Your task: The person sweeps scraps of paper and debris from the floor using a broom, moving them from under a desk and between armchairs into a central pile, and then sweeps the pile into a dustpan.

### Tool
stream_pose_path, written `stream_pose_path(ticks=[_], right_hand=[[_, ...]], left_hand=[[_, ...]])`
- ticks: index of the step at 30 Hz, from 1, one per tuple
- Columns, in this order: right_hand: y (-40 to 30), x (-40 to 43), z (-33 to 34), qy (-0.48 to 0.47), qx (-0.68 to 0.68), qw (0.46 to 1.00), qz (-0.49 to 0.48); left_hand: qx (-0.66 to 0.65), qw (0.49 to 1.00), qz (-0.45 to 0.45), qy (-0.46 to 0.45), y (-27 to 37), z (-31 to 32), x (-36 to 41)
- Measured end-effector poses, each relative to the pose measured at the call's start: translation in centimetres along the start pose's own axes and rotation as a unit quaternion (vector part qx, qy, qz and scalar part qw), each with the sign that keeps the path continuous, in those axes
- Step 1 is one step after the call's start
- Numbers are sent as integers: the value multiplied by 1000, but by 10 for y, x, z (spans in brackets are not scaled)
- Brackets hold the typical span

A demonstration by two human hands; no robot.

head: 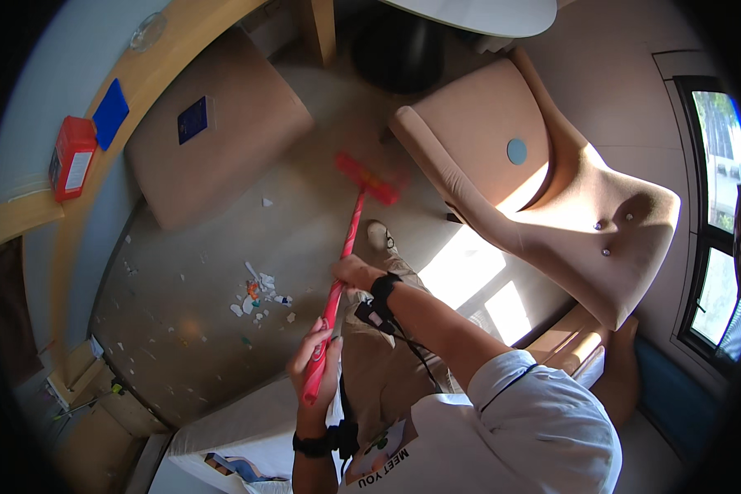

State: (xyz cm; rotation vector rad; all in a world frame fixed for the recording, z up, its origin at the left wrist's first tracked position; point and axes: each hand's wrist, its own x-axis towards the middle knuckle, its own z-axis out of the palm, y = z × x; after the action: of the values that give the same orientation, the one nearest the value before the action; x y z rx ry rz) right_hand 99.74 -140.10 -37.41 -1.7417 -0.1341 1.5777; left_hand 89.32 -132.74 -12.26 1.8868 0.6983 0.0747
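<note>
A red broom runs from near my body toward the upper middle of the view. My left hand (313,357) wraps the near end of its pink-red handle (350,238), fingers and thumb around it. Farther along the shaft, my right hand (355,272) is closed on the handle. The red broom head (368,180) looks blurred over the grey floor, between a flat upholstered piece and an armchair. Left of the handle lies a small heap of paper scraps and debris (260,291), with white, orange and green bits. More scraps are scattered on the floor (222,364) around it.
A beige upholstered armchair (475,117) bearing a round teal disc (517,151) stands at right. The beige ottoman (234,142) at upper left holds a dark blue packet (192,120). A red container (74,159) sits on the wooden ledge (114,80). A white round table (494,15) stands at top.
</note>
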Motion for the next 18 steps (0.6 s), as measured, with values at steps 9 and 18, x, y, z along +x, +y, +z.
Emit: stream_pose_path(ticks=[9, 18], right_hand=[[-141, -102, -15, -123, 467, 866, 131], [-153, -80, -96, 10, 547, 832, 89]], left_hand=[[200, 967, 103, -117, 147, -28, 64], [143, 964, 140, -174, 142, -21, 122]])
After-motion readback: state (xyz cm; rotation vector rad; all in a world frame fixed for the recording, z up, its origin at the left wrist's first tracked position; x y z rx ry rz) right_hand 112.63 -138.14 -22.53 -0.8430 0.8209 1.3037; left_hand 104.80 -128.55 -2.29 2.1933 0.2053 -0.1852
